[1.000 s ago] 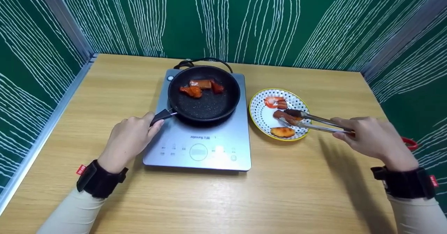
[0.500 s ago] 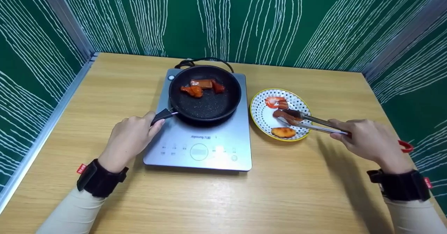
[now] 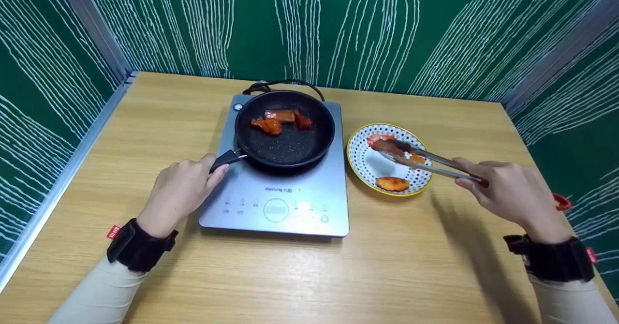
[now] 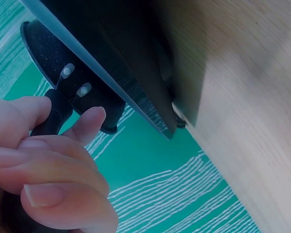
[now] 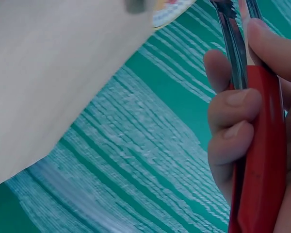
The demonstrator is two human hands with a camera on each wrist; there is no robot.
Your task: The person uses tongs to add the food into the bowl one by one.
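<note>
Red-handled tongs (image 3: 442,161) reached in from the right of the head view, and between their tips we saw a reddish-brown piece of food (image 3: 387,146) over the upper part of a dotted, yellow-rimmed plate (image 3: 357,158), right of centre. In the right wrist view we found the right hand's (image 3: 508,193) fingers and thumb curled round the tongs, leaving only a narrow gap between their arms. Left of centre, the left hand (image 3: 186,188) had its fingers closed about the black handle (image 3: 224,160) of a frying pan (image 3: 285,147), which sat on the upper half of a silver Joyoung cooktop (image 3: 314,193). We counted three glossy red-brown pieces (image 3: 280,116) in the pan's upper half, and noticed a browned orange slice (image 3: 392,184) low on the plate.
</note>
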